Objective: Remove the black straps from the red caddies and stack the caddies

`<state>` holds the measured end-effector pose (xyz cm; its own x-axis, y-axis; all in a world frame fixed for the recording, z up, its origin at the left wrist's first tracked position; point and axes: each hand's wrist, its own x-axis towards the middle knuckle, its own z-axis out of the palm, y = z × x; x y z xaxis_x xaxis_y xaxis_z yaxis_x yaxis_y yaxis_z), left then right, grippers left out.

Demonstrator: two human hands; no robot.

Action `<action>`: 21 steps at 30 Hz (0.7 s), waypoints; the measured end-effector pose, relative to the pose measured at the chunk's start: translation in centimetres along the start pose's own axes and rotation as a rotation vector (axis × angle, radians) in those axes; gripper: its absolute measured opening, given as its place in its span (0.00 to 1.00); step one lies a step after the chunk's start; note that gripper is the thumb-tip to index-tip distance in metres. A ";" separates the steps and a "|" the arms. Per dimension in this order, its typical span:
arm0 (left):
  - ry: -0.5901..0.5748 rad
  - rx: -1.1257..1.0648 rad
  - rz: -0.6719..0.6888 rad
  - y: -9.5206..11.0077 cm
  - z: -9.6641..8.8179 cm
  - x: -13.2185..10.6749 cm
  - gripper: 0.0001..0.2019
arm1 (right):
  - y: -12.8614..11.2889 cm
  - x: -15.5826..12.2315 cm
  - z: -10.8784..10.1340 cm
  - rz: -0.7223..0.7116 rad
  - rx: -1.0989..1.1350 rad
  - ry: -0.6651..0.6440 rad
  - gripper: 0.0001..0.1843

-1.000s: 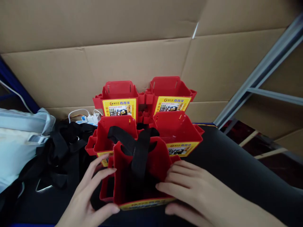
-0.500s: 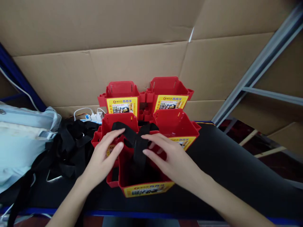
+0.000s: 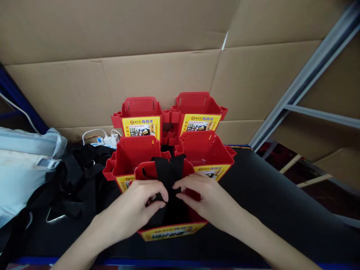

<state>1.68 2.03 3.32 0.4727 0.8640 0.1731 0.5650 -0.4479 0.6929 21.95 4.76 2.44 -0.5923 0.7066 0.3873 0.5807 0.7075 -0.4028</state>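
Clearly, the flat black tabletop (image 3: 267, 202) lets your boxy red plastic bin (image 3: 150, 168) stand upright, mouth up within reach.
Behind this bin, four similar yellow-labelled red bins (image 3: 206, 148) stand in two rows, probably grouped to leave its near side free for your arms. Over its opening, your left hand (image 3: 144, 200) and right hand (image 3: 204, 191) curl inward, thumbs and fingertips apparently pinching the flat black webbing strap (image 3: 170, 168). It rises toward the bin's back wall, so facing grips likely steady it.
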 end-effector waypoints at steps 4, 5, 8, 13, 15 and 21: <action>-0.060 0.253 -0.038 -0.6 1.2 -0.3 0.08 | 0.5 0.7 0.9 -0.078 -0.085 -0.155 0.09; -0.086 0.307 -0.040 -0.6 1.3 -0.4 0.09 | 0.5 0.8 0.9 -0.090 -0.100 -0.175 0.09; -0.151 0.452 -0.011 -0.2 1.2 -1.0 0.09 | 0.2 0.6 0.3 -0.141 -0.157 -0.198 0.10; 0.022 0.683 0.131 0.2 0.3 -3.3 0.12 | -1.4 -1.8 -1.1 -0.151 -0.252 -0.099 0.11; 0.095 0.755 0.176 -0.2 -0.1 -4.3 0.15 | -2.1 -2.9 -0.8 -0.162 -0.264 -0.094 0.12; 0.147 0.742 0.338 -2.1 -0.1 -6.1 0.20 | -2.5 -3.9 1.8 -0.247 -0.299 -0.265 0.13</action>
<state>-2.48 -2.26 0.89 0.6331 0.6539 0.4143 0.7322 -0.6796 -0.0463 21.82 0.22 0.49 -0.8329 0.5158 0.2006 0.5164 0.8547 -0.0537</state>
